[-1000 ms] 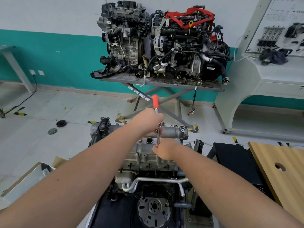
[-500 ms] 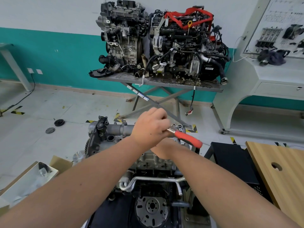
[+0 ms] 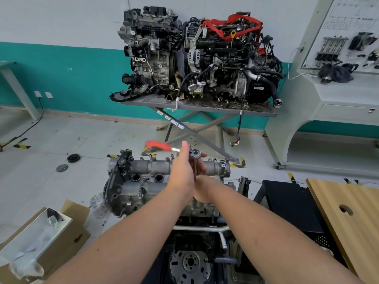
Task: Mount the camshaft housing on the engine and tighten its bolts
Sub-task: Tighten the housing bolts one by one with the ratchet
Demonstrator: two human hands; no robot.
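Housing [image 3: 164, 167] seated on top of the engine [image 3: 143, 193], low in the middle of the view, bolts too small to judge. Left hand [image 3: 185, 169] closed round the ratchet [image 3: 184, 150] near its head — red grip pointing left, extension [image 3: 195, 171] dropping straight down onto the housing; right hand [image 3: 204, 189] lower, at the foot of the extension, hard to tell whether gripping it. Beyond, two engines [image 3: 196, 56] on a stand [image 3: 196, 108]; box [image 3: 41, 238] on the floor at left — bench [image 3: 348, 218] at right.
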